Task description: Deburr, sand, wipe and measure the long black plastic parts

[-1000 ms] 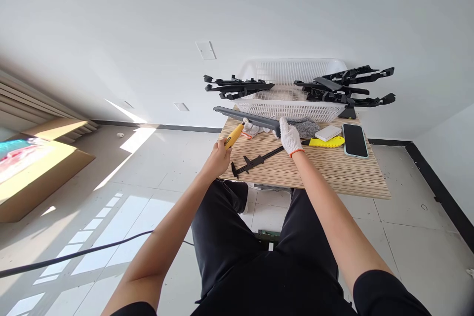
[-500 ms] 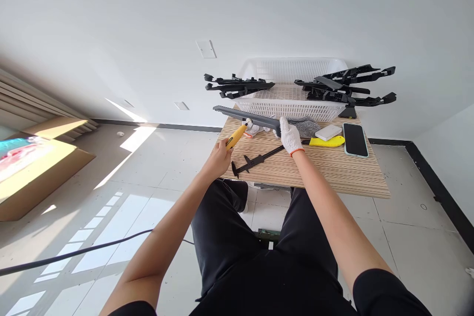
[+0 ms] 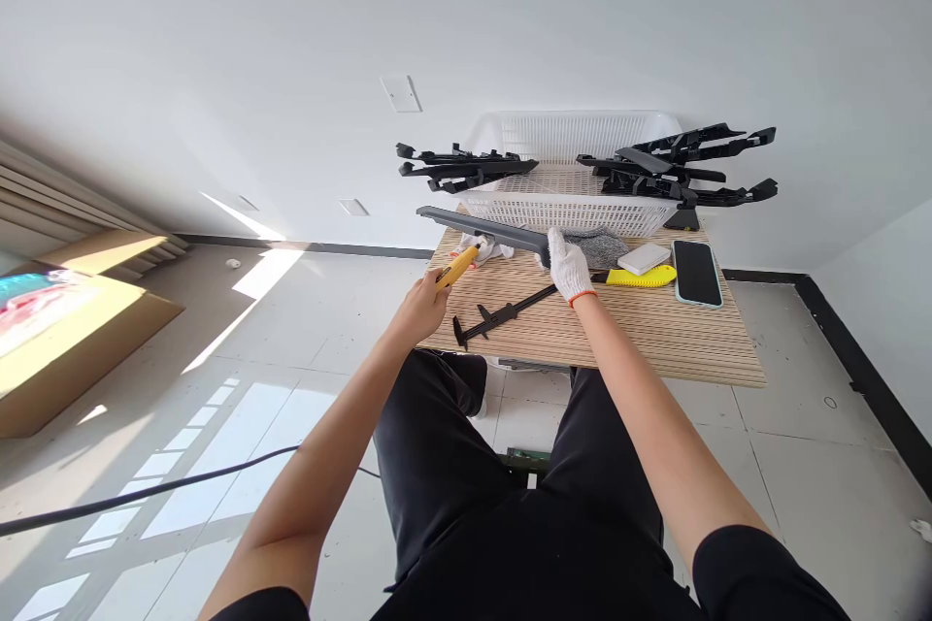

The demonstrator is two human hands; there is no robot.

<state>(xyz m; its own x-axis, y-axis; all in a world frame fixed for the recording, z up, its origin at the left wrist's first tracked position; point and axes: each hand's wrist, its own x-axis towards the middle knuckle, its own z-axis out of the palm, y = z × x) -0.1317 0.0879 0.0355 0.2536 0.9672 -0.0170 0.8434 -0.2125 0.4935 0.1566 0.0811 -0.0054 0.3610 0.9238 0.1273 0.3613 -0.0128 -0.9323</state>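
Note:
My bare left hand [image 3: 423, 309] is closed round a yellow utility knife [image 3: 457, 269], its dark tip pointing up at the underside of a long dark grey plastic trim strip [image 3: 484, 227]. A small gap seems to lie between tip and strip. My right hand [image 3: 570, 267], in a white knitted glove with an orange cuff, grips the strip's right end and holds it tilted above the table [image 3: 655, 349]. Below the strip lies a black caliper [image 3: 502, 315], partly under my right hand. A crumpled white glove [image 3: 495, 252] rests behind the knife.
A white plastic basket [image 3: 568, 209] at the back carries several black plastic parts [image 3: 473, 170] sticking out on both sides. A grey cloth [image 3: 601, 249], a white box [image 3: 644, 259], a yellow-handled tool [image 3: 641, 277] and a phone [image 3: 697, 274] lie on the right. A black cable [image 3: 160, 487] crosses at left.
My left hand has drawn the knife slightly down and left, away from the strip. My right hand keeps its grip on the strip, nearly still.

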